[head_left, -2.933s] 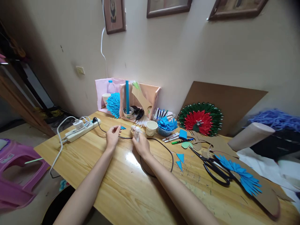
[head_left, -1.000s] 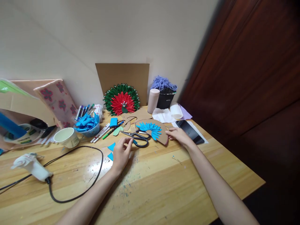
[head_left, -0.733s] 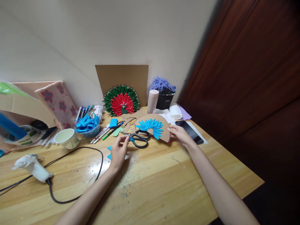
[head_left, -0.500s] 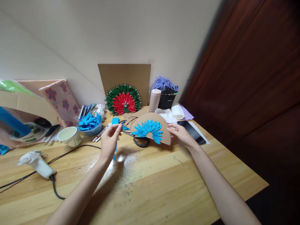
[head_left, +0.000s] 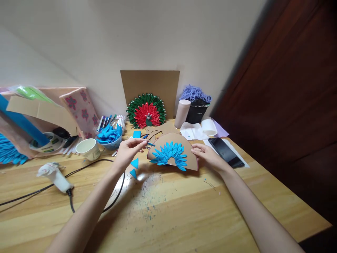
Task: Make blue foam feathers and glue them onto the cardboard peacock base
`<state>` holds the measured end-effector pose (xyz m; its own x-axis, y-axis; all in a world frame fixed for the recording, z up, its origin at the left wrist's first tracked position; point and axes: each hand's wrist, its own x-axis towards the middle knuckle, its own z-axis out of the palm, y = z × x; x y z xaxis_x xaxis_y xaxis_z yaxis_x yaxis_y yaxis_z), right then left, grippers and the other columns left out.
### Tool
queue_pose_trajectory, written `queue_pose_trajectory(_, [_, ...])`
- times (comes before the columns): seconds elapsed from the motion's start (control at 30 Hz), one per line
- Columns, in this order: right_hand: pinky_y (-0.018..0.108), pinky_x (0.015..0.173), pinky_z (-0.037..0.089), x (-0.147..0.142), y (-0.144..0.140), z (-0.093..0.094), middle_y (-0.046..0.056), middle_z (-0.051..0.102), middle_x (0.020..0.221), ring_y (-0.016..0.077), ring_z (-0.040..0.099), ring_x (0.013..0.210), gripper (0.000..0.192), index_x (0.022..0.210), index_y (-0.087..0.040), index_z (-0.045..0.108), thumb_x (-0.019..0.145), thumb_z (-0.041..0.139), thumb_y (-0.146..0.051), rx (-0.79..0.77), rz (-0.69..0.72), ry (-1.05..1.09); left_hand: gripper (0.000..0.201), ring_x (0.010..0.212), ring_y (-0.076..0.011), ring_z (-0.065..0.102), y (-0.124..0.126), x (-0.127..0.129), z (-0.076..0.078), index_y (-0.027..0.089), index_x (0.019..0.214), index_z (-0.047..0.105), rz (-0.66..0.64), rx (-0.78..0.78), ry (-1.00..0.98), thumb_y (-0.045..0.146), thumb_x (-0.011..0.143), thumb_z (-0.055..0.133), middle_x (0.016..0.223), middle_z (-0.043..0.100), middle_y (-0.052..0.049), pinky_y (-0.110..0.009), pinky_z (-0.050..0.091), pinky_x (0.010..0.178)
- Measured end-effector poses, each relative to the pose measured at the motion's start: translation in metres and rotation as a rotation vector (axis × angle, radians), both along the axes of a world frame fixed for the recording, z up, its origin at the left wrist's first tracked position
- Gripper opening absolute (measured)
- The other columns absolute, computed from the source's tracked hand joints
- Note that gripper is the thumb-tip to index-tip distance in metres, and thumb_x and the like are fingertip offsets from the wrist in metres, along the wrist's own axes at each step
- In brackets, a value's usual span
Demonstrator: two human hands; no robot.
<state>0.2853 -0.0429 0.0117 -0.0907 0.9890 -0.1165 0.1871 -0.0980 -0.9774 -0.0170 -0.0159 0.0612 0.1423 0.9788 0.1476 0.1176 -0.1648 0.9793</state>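
Note:
My right hand [head_left: 206, 154] pinches the right edge of a fan-shaped cardboard piece [head_left: 163, 140], holding it tilted up over the table. Blue folded fabric petals [head_left: 171, 154] radiate across its lower middle. At its left edge, my left hand [head_left: 131, 149] has thumb and forefinger closed on a small blue petal [head_left: 151, 144]. I cannot tell whether this petal touches the cardboard. Two blue fabric scraps [head_left: 134, 163] lie on the table just below my left hand.
A glue gun [head_left: 55, 177] with a black cord lies at left, near a paper cup [head_left: 88, 149] and a bowl of blue pieces [head_left: 109, 137]. Behind stands a red and green petal fan [head_left: 146, 112]. A phone [head_left: 226, 153] lies to the right.
The view has swung left, so everything sits further right in it. My left hand with the petal has come nearer the cardboard, and the scissors' black handle no longer shows.

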Motion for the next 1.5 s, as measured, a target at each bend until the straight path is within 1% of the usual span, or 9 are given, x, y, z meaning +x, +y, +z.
queue_pose_trajectory(0.2, [0.024,0.054,0.046,-0.009,-0.006,0.000,0.005,0.068,0.081,0.0152,0.061,0.064,0.037,0.097,-0.016,0.062,0.072,0.061,-0.042,-0.111,0.108,0.053,0.028,0.075,-0.0194,0.064,-0.003,0.003,-0.003,0.016,0.084,0.070,-0.093,-0.030,0.056,0.036,0.065,0.068,0.082,0.070,-0.008,-0.032,0.052,0.070])
queue_pose_trajectory(0.37, [0.032,0.081,0.046,-0.018,-0.006,-0.007,0.007,0.066,0.105,0.0218,0.060,0.096,0.032,0.097,-0.018,0.067,0.074,0.061,-0.040,-0.026,0.122,-0.013,0.022,0.078,-0.0184,0.064,-0.006,0.008,-0.010,0.016,0.083,0.069,-0.167,-0.043,0.087,0.029,0.066,0.067,0.086,0.070,-0.008,-0.031,0.050,0.072])
queue_pose_trajectory(0.47, [0.035,0.088,0.042,-0.024,0.000,-0.013,0.007,0.066,0.107,0.0232,0.058,0.100,0.030,0.094,-0.018,0.069,0.076,0.058,-0.040,0.053,0.096,-0.087,0.022,0.076,-0.0179,0.063,-0.008,0.013,-0.011,0.015,0.083,0.068,-0.206,-0.058,0.092,0.029,0.067,0.065,0.086,0.070,-0.008,-0.030,0.050,0.072])
queue_pose_trajectory(0.67, [0.035,0.084,0.044,-0.052,0.022,-0.016,0.005,0.069,0.098,0.0217,0.061,0.092,0.029,0.095,-0.018,0.069,0.080,0.053,-0.038,0.179,0.382,-0.201,0.020,0.076,-0.0189,0.062,-0.015,0.020,-0.013,0.014,0.079,0.067,-0.267,-0.076,0.123,0.030,0.068,0.064,0.086,0.068,-0.009,-0.031,0.049,0.071])
queue_pose_trajectory(0.73, [0.034,0.083,0.045,-0.060,0.026,-0.014,0.005,0.069,0.096,0.0212,0.061,0.092,0.027,0.096,-0.018,0.068,0.081,0.052,-0.035,0.225,0.424,-0.239,0.021,0.075,-0.0190,0.062,-0.016,0.021,-0.016,0.014,0.078,0.067,-0.282,-0.076,0.144,0.033,0.069,0.063,0.085,0.068,-0.009,-0.031,0.049,0.071])
queue_pose_trajectory(0.93, [0.035,0.085,0.040,-0.060,0.007,-0.010,0.007,0.062,0.097,0.0197,0.054,0.096,0.019,0.094,-0.020,0.066,0.083,0.051,-0.025,0.500,0.154,-0.466,0.026,0.068,-0.0175,0.062,-0.010,0.023,-0.037,0.013,0.078,0.066,-0.328,-0.098,0.180,0.038,0.068,0.064,0.078,0.068,-0.009,-0.029,0.049,0.063])
queue_pose_trajectory(1.17, [0.031,0.075,0.041,-0.064,-0.017,-0.016,0.004,0.058,0.084,0.0187,0.051,0.085,0.010,0.084,-0.020,0.065,0.080,0.056,-0.024,0.466,0.210,-0.523,0.026,0.073,-0.0184,0.064,-0.003,0.020,-0.054,0.015,0.088,0.065,-0.380,-0.089,0.198,0.033,0.070,0.062,0.081,0.068,-0.008,-0.030,0.050,0.065])
queue_pose_trajectory(1.3, [0.032,0.076,0.040,-0.069,-0.019,-0.017,0.004,0.055,0.086,0.0193,0.049,0.088,0.010,0.087,-0.022,0.063,0.079,0.058,-0.024,0.481,0.225,-0.550,0.026,0.066,-0.0174,0.064,-0.002,0.018,-0.057,0.014,0.089,0.065,-0.305,-0.113,0.175,0.030,0.068,0.064,0.073,0.069,-0.006,-0.030,0.051,0.063])
queue_pose_trajectory(1.5, [0.033,0.077,0.039,-0.074,-0.019,-0.021,0.004,0.055,0.086,0.0205,0.047,0.091,0.007,0.084,-0.021,0.062,0.077,0.059,-0.024,0.472,0.196,-0.529,0.023,0.070,-0.0201,0.065,0.004,0.013,-0.063,0.014,0.079,0.068,-0.229,-0.123,0.230,0.032,0.063,0.067,0.076,0.071,-0.007,-0.032,0.051,0.068])
